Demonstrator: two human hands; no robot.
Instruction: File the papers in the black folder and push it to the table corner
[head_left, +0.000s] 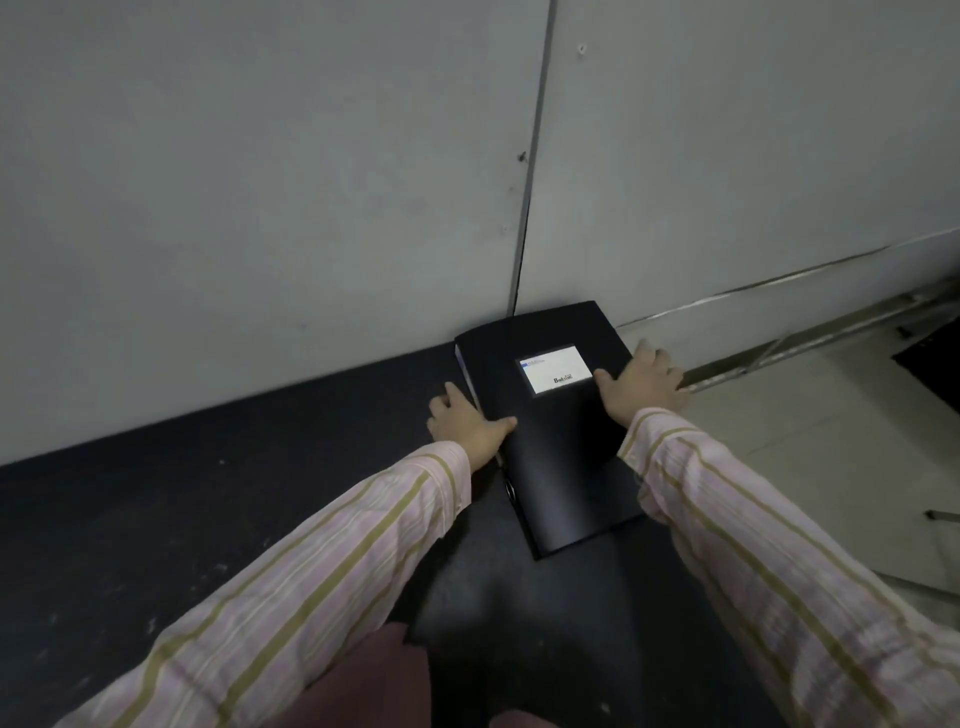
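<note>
The black folder (558, 457) lies closed and flat on the dark table (182, 519), its far end touching the grey wall at the table's far right corner. A white label (555, 369) sits on its cover. My left hand (467, 418) grips the folder's left edge, thumb on the cover. My right hand (644, 382) holds the right edge, fingers spread over it. No loose papers show; a thin white edge is visible at the folder's far left corner.
Grey wall panels (260, 182) rise directly behind the table, with a vertical seam (530, 208) ending at the folder. To the right, past the table's edge, lie the pale floor (805, 441) and a metal rail (831, 327).
</note>
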